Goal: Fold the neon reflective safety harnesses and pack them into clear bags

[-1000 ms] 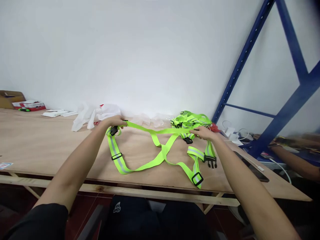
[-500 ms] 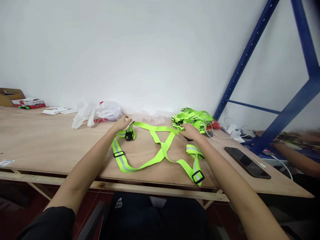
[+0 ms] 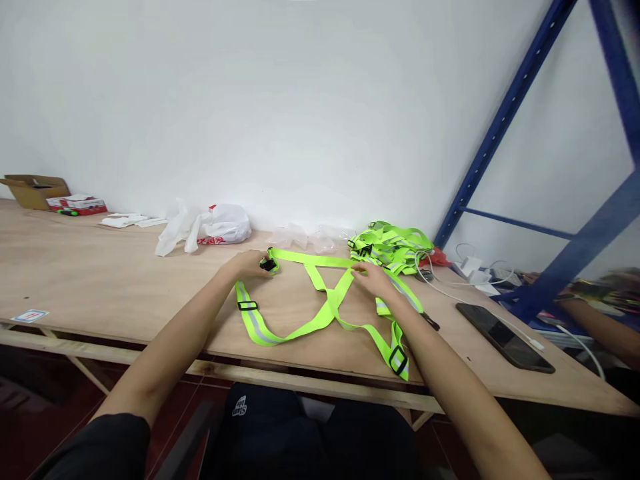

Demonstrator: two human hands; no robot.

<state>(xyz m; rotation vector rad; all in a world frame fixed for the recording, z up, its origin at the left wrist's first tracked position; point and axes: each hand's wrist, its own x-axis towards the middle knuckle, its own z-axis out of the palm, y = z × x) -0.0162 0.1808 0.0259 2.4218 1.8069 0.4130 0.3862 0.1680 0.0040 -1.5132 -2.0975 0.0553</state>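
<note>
A neon-green reflective harness [image 3: 331, 300] lies spread on the wooden table, its grey-striped straps crossing in the middle. My left hand [image 3: 250, 265] is closed at its upper left corner, on the black buckle [image 3: 269, 265], which partly shows past the fingertips. My right hand [image 3: 374, 279] rests at the upper right, fingers apart and touching the strap where it meets the top band. Beyond this hand, a strap end with a black clip [image 3: 431, 321] lies out to the right. Two black slide adjusters [image 3: 247, 306] sit on the lower straps.
Behind my right hand is a heap of similar green harnesses [image 3: 393, 243]. Clear plastic bags [image 3: 310, 238] and a white bag [image 3: 225, 225] lie along the wall. A phone [image 3: 505, 338] and white cables are at right, near a blue metal frame [image 3: 505, 120] and another person's arm [image 3: 600, 327].
My right hand has let go of the strap end, which now lies stretched to the right with its clip. My left hand has moved onto the left buckle.
</note>
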